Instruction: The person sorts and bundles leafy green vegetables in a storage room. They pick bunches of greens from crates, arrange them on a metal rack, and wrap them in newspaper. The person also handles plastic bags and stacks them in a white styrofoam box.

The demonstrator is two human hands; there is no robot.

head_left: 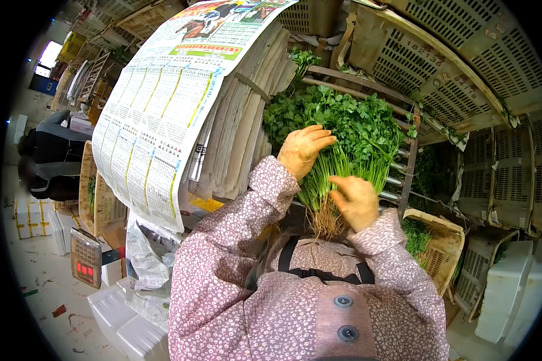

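Observation:
A large bunch of leafy green herbs (343,113), resembling coriander, lies on a metal rack (408,176), its leaves away from me and its brown roots (325,223) towards my body. My left hand (305,149) rests on the left part of the bunch where stems meet leaves, fingers extended and slightly apart. Over the lower right stems, just above the roots, is my right hand (354,201), thumb and fingers apart and curved; whether it touches the stems is unclear. Left of the bunch stands a thick stack of newspapers (239,131) with a strap around it and a printed sheet (158,99) on top.
Plastic crates (424,67) are stacked beyond the rack and on the right. A crate holding greens (447,252) stands at lower right, near white foam boxes (501,289). At left are a digital scale (86,257), a foam box (126,320) and a person in dark clothing (58,153).

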